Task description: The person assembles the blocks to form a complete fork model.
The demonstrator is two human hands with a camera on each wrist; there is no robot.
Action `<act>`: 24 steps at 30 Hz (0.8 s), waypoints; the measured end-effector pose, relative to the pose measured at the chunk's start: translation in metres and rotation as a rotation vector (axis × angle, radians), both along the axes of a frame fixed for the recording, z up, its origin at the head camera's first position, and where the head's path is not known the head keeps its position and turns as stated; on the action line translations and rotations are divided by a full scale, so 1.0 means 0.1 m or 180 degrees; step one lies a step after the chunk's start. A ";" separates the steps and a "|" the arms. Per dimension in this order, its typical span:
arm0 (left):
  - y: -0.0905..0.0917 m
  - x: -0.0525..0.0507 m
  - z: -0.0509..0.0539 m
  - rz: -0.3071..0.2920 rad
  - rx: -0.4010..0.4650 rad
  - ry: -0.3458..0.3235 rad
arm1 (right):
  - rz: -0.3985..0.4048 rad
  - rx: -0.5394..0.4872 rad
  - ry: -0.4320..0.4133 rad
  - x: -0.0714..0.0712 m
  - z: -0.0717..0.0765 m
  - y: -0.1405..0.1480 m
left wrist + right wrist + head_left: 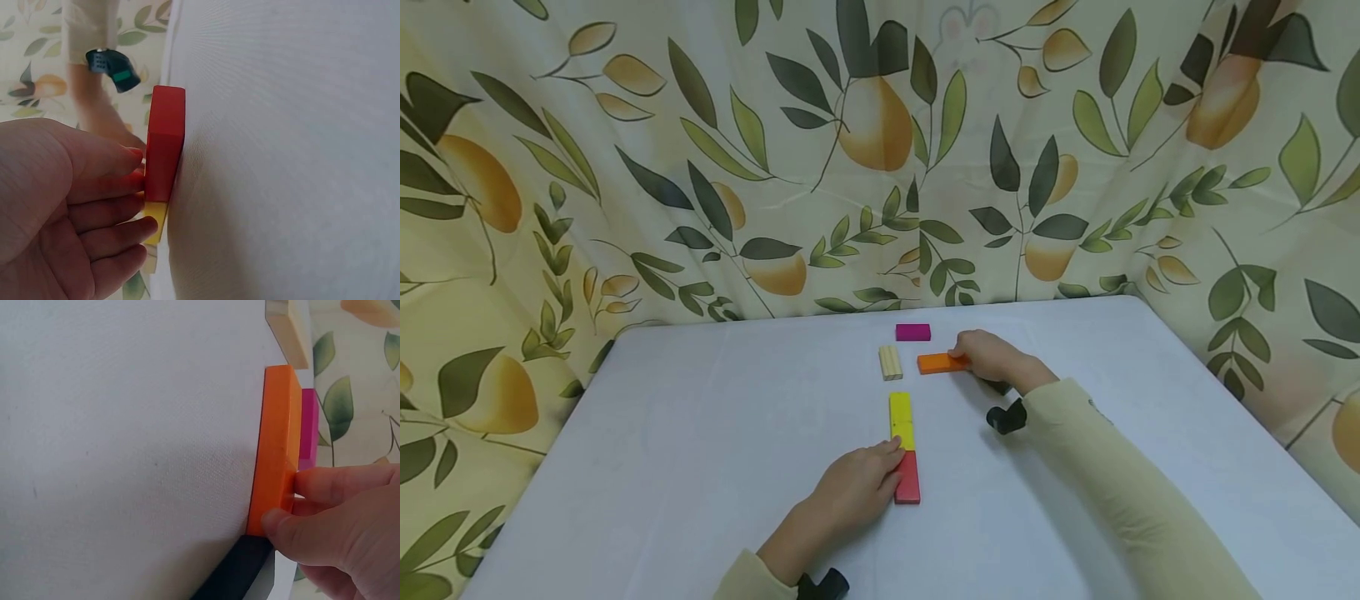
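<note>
My left hand (859, 485) lies beside a red block (907, 478), fingers extended and their tips touching its side. A yellow block (901, 417) joins the red one's far end, in line with it. Farther back, my right hand (997, 358) pinches the right end of an orange block (938, 363) between thumb and fingers. In the right wrist view the orange block (274, 447) lies flat on the cloth, meeting a dark block (232, 569) at an angle. Most of that dark block is under the hand in the head view.
A pale wooden block (891, 363) with grooves lies left of the orange one. Behind them is a magenta block (913, 332) near the far edge of the white table (700, 433). A patterned curtain (820, 167) hangs behind. Black cameras sit at both wrists.
</note>
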State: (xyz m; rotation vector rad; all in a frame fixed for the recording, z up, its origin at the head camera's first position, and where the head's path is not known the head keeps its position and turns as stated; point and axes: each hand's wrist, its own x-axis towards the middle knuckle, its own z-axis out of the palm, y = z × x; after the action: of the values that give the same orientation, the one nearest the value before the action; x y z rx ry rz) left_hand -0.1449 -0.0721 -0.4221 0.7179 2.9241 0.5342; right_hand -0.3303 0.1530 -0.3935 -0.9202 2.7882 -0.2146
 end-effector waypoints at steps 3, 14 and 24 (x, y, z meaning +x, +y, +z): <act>0.00 0.00 -0.01 0.0014 -0.0008 -0.0003 | -0.0025 -0.0024 0.0011 0.01 0.00 0.00; 0.00 0.00 -0.02 0.0009 0.0004 0.0013 | -0.0156 -0.0239 -0.0061 0.08 -0.01 0.01; -0.01 0.00 -0.02 0.0020 0.0032 0.0001 | -0.0161 -0.0277 -0.0082 0.14 -0.05 -0.03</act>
State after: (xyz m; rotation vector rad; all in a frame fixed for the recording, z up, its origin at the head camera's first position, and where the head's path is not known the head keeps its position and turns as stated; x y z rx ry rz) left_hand -0.1447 -0.0730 -0.4236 0.7104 2.9271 0.5500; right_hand -0.3160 0.1496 -0.3980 -0.8602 2.8000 -0.3554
